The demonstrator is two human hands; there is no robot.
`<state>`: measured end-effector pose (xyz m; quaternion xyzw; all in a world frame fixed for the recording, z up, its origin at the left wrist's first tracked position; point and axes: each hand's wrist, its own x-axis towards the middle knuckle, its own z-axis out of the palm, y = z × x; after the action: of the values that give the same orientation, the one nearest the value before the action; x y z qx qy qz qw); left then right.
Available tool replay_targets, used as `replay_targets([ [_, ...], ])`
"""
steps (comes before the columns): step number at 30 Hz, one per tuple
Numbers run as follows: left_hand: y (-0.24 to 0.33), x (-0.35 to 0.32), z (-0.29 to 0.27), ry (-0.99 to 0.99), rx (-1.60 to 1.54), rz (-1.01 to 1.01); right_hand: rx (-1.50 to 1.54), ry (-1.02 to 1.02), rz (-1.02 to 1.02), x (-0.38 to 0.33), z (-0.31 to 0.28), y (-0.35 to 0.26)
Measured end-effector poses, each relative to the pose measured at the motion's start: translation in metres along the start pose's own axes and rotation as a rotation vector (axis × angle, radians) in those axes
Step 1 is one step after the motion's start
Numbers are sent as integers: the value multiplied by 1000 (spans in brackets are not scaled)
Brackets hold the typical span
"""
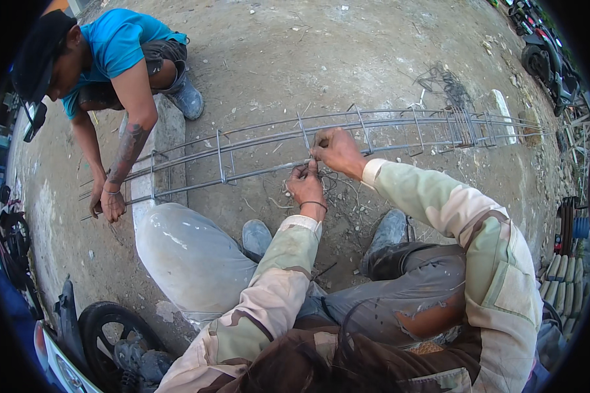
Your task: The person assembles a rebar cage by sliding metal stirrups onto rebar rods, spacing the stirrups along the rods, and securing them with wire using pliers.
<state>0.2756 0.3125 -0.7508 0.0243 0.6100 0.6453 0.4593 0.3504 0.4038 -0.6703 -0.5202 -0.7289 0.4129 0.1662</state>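
A long rebar cage (262, 138) of thin steel bars and square stirrups stretches from left to right before me. My left hand (306, 188) is closed in a pinch just beneath the near bar, with loops of thin dark tie wire (334, 179) beside its fingers. Close above it, my right hand (338, 152) reaches over the near bar, its fingers pinched together beside a stirrup (302, 131). The fingertips of both hands almost meet at the bar. What the right fingers grip is too small to make out.
A co-worker in a blue shirt (121, 40) crouches at the left, hands at the cage's end. The cage crosses a concrete block (158, 141). Tangled wire (443, 82) lies beyond the cage. Motorbikes stand at the lower left and upper right. My boots (257, 237) are below the cage.
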Motion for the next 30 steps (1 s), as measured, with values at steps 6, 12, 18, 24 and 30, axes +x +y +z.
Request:
replay_targets([
  [6, 1, -6, 13, 67, -85, 25, -45, 137, -167, -38, -3, -8],
  [12, -1, 2, 1, -26, -149, -50, 60, 151, 17, -48, 1, -2],
  [18, 4, -1, 1, -106, -262, -93, 659, 163, 491, -54, 20, 19],
  [24, 14, 15, -16, -237, -74, -110, 1040, -70, 810, -37, 13, 44],
  [30, 20, 35, -16, -348, 123, 8, 890, 68, 611, -25, 31, 52],
])
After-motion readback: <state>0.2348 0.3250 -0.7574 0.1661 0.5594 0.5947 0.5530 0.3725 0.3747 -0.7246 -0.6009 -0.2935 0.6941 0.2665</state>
